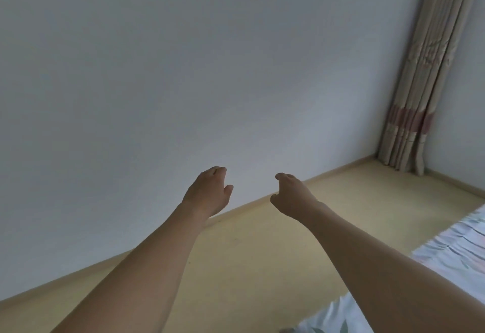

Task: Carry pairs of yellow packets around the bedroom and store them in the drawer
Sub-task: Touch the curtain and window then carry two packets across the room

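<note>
Both my arms reach forward in the head view, backs of the hands up. My left hand (210, 192) hovers in front of the plain wall with its fingers loosely curled and apart, holding nothing. My right hand (291, 193) is level with it, a short gap to the right, fingers also loosely curled and empty. No yellow packets and no drawer are in sight.
A bare pale wall (183, 70) fills most of the view and meets the yellowish floor (262, 267) at a skirting line. A gathered beige and pink curtain (425, 75) hangs in the far right corner. A bed with light patterned bedding (456, 251) lies at the lower right.
</note>
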Tool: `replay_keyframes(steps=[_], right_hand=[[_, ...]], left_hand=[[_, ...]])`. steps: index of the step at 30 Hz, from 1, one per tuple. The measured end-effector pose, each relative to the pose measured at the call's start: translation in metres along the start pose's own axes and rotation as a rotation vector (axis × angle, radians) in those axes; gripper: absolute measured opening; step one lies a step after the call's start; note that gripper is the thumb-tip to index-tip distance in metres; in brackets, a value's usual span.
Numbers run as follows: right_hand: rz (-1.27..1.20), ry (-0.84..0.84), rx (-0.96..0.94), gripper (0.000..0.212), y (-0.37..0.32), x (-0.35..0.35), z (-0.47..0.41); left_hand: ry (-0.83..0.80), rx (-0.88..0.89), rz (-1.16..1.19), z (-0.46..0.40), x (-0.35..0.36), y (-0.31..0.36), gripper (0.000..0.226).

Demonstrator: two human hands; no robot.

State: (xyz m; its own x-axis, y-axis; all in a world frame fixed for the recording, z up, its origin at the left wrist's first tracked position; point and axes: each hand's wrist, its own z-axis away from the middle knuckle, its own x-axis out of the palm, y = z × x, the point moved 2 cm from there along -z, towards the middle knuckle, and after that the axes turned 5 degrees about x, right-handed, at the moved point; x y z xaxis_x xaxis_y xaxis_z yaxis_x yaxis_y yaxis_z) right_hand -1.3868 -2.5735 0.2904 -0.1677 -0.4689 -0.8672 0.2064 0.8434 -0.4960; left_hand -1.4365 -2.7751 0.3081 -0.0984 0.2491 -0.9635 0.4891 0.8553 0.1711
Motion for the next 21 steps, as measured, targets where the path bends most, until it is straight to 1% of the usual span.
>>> replay_keyframes(steps=[3, 7, 9, 14, 18, 21], right_hand=[[-0.012, 0.02, 0.015, 0.044, 0.001, -0.015, -0.078], [-0.021, 0.065, 0.02, 0.045, 0.004, -0.034, -0.177], [-0.025, 0.062, 0.022, 0.045, 0.005, -0.036, -0.216], [-0.017, 0.053, 0.061, 0.043, 0.019, -0.029, -0.316], [0.015, 0.07, 0.104, 0.043, 0.038, -0.022, -0.408], [0.068, 0.093, 0.129, 0.043, 0.053, -0.024, -0.486]], left_hand=[[-0.014, 0.02, -0.025, -0.077, -0.004, -0.012, 0.051], [0.06, 0.04, -0.022, -0.177, -0.016, -0.024, 0.051], [0.054, 0.05, -0.019, -0.22, -0.013, -0.03, 0.052], [0.027, 0.082, -0.021, -0.332, 0.013, -0.049, 0.053], [-0.018, 0.178, -0.016, -0.432, 0.048, -0.057, 0.052], [0.006, 0.235, 0.019, -0.522, 0.062, -0.066, 0.053]])
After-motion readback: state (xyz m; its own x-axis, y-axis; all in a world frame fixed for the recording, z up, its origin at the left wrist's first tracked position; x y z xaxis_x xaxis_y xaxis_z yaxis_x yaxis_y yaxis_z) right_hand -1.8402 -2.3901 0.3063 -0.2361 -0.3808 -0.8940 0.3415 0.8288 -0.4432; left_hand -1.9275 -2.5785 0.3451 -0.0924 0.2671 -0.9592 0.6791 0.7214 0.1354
